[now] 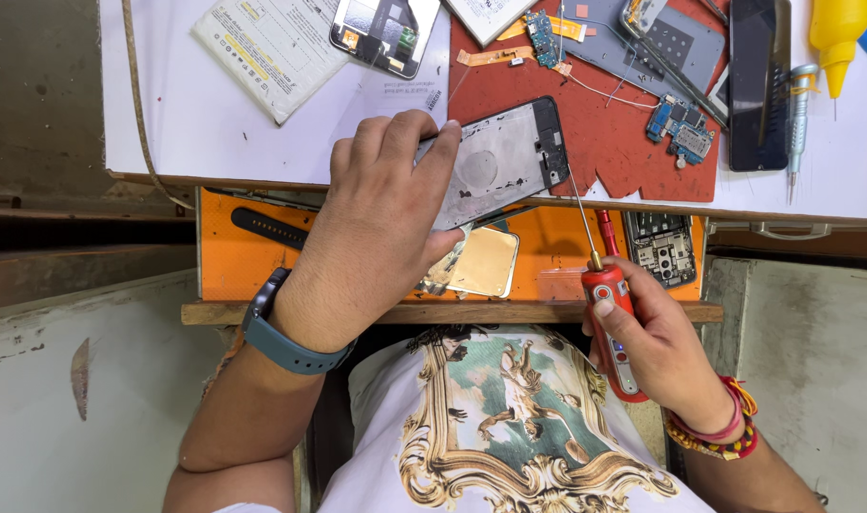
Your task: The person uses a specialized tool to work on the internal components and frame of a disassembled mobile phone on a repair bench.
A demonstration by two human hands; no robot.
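The bare phone frame (500, 161) lies tilted at the worktop (215, 142) edge, on the red mat (614, 142). It looks thin, light, stiff and sharp-edged. The left hand (376, 228) pinches its left edge; the right hand (657, 347) wraps the red electric screwdriver (612, 323), its bit touching the frame's corner.

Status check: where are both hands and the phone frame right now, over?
Left hand grips phone frame at the table edge. Right hand holds red electric screwdriver, bit tip at the frame's right edge. Nothing between them.
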